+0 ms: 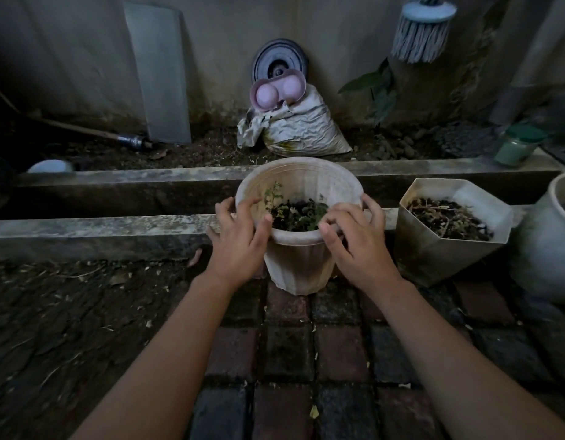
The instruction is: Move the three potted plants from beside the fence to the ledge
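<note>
A round pale pot (298, 265) with a small green plant stands on the brick paving, in front of the concrete ledge (100, 225). My left hand (240, 239) grips its rim on the left, thumb over the edge. On the right side my right hand (354, 239) holds the rim the same way. A hexagonal pale pot (433, 255) with dry twigs sits to the right of it. At the far right edge a third round white pot (548, 249) is partly cut off.
Beyond the ledge runs a gutter and a second concrete ledge (147, 174), then a soil bed with a crumpled sack (303, 128), a pink container (278, 90), a grey board (160, 74) against the wall, a hanging mop (422, 30) and a green-lidded jar (516, 144).
</note>
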### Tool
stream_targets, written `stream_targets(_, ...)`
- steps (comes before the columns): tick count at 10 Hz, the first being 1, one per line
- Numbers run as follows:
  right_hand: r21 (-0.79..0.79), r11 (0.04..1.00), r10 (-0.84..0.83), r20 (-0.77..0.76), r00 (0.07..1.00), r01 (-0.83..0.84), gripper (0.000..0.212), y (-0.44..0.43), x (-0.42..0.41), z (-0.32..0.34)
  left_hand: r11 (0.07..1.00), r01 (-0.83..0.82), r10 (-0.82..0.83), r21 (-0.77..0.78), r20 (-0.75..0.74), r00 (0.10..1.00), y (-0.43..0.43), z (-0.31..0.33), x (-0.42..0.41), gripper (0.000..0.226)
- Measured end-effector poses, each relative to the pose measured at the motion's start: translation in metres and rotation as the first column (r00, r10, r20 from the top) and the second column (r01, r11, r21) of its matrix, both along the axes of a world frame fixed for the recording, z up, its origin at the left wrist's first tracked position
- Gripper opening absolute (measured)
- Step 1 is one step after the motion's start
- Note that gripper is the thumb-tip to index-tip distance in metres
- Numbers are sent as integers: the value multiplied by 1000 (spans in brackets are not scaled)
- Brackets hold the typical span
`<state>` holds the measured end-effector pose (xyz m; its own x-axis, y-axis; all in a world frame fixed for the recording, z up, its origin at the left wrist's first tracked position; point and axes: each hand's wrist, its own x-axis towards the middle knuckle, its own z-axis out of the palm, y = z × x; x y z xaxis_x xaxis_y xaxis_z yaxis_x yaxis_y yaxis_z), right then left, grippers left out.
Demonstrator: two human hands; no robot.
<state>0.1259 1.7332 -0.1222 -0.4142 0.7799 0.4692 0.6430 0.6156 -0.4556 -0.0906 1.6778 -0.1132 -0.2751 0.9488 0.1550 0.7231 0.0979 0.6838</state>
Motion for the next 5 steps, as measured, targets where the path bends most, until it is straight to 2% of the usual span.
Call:
stream_targets(2,130,988,77,13,997,-78,38,1,4,-6,998,30,-24,49,-113,993,-9,-7,-7,59)
stream_targets(3,219,969,106,48,993,-114,32,5,4,-4,993,83,-66,85,-186,980,-4,-8,-19,47)
stream_targets(4,254,949,159,127,979,-187,33,1,8,3,977,208,-186,38,-315,931,0,-1,-33,65)
stream_targets(5,70,962,231,301,925,-262,24,6,10,34,976,201,-219,-89,-309,925,-3,21,-35,51)
